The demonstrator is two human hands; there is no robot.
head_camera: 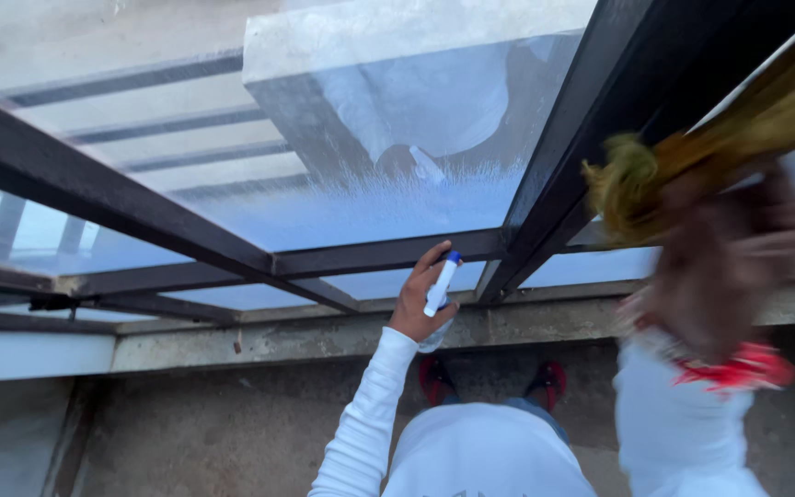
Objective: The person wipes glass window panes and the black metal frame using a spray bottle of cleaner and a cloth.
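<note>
My left hand [413,299] is raised in front of the window's lower black bar and grips a small white spray bottle [441,285] with a blue tip. My right hand [724,253], blurred by motion, holds a yellow-green cloth [641,179] against the right glass pane beside the black upright [591,129]. The middle glass pane [370,207] carries a band of white sprayed foam along its lower part. Both arms wear white sleeves, and the right wrist shows a red cuff.
Black metal bars [140,207] divide the window into several panes. A worn concrete sill [259,340] runs under the frame. Below it lie a rough concrete floor [204,423] and my red shoes [549,379]. A pale block [397,46] shows through the glass.
</note>
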